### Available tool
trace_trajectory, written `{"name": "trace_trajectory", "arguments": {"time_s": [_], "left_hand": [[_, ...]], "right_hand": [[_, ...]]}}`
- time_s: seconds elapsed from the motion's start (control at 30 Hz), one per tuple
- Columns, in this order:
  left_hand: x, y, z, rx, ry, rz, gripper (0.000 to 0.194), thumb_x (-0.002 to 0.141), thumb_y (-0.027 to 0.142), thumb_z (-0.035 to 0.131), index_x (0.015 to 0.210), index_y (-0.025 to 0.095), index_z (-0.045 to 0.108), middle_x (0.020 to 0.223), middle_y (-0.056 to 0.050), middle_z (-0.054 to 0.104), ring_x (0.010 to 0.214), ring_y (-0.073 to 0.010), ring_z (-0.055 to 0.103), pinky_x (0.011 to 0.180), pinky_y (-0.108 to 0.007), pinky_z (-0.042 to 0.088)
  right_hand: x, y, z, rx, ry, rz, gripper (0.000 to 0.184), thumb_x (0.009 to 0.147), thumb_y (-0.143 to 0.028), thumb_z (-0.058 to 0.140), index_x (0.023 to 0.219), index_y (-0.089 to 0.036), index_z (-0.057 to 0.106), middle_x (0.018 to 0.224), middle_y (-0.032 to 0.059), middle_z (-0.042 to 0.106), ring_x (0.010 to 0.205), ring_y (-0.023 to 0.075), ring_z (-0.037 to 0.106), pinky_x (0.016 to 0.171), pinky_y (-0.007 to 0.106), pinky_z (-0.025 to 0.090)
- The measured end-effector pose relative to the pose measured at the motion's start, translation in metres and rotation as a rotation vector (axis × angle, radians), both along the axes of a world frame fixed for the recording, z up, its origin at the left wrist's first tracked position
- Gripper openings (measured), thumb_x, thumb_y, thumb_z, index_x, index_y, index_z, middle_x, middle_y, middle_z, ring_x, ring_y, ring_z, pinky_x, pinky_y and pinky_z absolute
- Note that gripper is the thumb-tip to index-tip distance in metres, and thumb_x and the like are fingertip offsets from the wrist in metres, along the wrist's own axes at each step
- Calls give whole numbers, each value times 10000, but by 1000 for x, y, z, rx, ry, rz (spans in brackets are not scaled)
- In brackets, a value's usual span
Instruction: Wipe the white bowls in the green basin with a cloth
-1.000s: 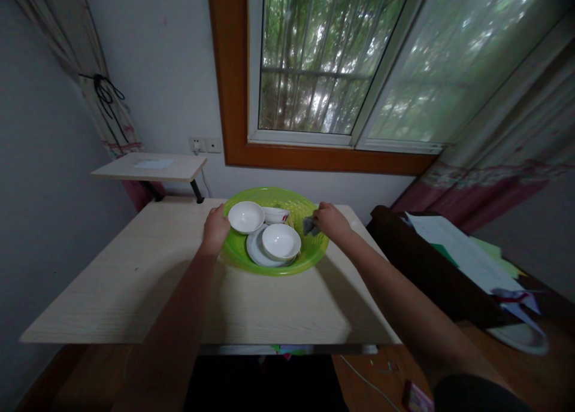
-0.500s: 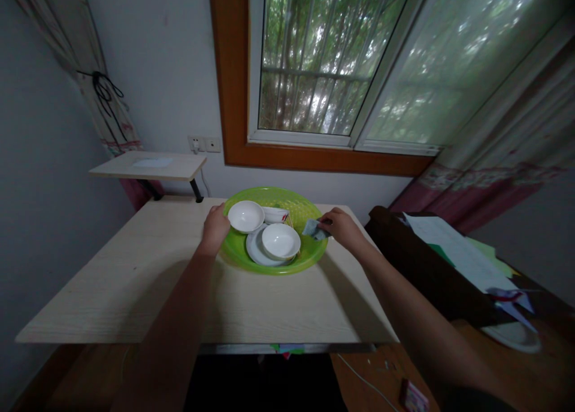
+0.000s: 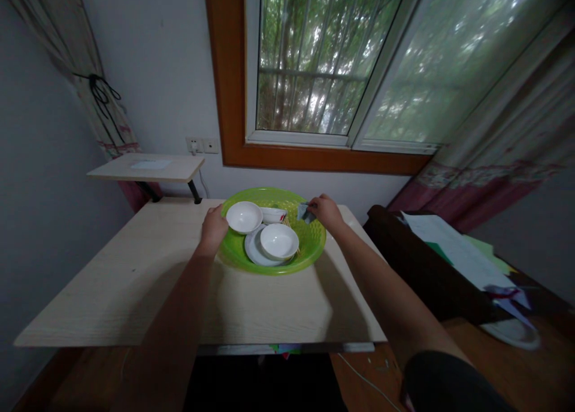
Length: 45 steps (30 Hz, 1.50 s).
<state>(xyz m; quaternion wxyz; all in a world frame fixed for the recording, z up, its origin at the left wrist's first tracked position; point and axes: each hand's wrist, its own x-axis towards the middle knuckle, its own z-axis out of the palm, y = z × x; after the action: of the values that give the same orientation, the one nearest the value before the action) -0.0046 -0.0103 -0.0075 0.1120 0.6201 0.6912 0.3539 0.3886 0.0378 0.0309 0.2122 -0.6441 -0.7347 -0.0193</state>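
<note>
A round green plastic basket (image 3: 309, 250) stands on the pale wooden table. My left hand (image 3: 214, 227) is closed on its left rim, with the fingertips partly hidden. At the far right rim, my right hand (image 3: 327, 211) pinches a small grey-blue cloth (image 3: 305, 213), which hangs over the basket's inner wall. Inside the basket, one white bowl (image 3: 245, 216) sits at the left, near my left hand. Another white bowl (image 3: 279, 241) rests on a white plate (image 3: 254, 250). Behind them lies a white item with red marks (image 3: 273, 215), and thin chopstick-like sticks show beside it.
A small raised shelf (image 3: 148, 166) bearing a paper stands at the table's back left. The wall and window frame (image 3: 323, 160) rise behind the table. To the right is a dark brown piece of furniture (image 3: 431, 262) with papers on top.
My right hand has carried the cloth along the basket's right side, away from me and slightly left. My left hand stays at the left rim. The view has shifted slightly.
</note>
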Motion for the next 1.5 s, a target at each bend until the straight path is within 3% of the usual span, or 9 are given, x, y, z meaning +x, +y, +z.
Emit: {"name": "trace_trajectory", "arguments": {"time_s": [0.2,0.4,0.6,0.77,1.17,1.5], "left_hand": [[3,-1,1,0,-11,40,533,875,75,505,1375,172,662,1271,-139,695,1223,-278,632,1086,-380,492],[4,-2,1,20,-32,29,530,869,57,502,1358,166,675,1300,-141,696,1244,-282,627,1113,-381,488],[4,-2,0,55,-27,35,529,865,44,511,1352,154,685,1316,-148,704,1260,-287,628,1122,-378,486],[1,-1,0,69,2,13,518,859,42,525,1331,166,701,1321,-136,709,1264,-277,630,1120,-366,485],[-1,-1,2,66,7,-9,489,871,51,545,1317,163,712,1301,-145,716,1248,-284,638,1107,-361,483],[3,0,3,35,-62,23,531,857,41,543,1355,147,696,1339,-156,711,1285,-298,631,1135,-389,468]], "right_hand": [[10,-24,2,-43,-4,-28,198,913,-307,743,1048,-190,829,1046,88,725,857,195,617,830,271,477],[21,-72,-4,-35,71,-44,185,894,-336,764,977,-186,835,928,76,696,823,195,651,762,275,473],[15,-111,-13,4,108,-17,143,893,-321,763,905,-196,831,876,62,679,749,180,643,705,276,465],[10,-103,-10,-11,92,-21,108,875,-281,790,893,-185,835,883,66,686,765,183,650,719,276,457],[10,-42,0,-2,89,-79,183,908,-280,748,1024,-181,849,981,95,727,850,206,658,772,289,452],[14,-54,-20,82,178,-62,182,910,-298,742,1017,-184,836,995,84,658,863,209,633,798,312,477]]}}
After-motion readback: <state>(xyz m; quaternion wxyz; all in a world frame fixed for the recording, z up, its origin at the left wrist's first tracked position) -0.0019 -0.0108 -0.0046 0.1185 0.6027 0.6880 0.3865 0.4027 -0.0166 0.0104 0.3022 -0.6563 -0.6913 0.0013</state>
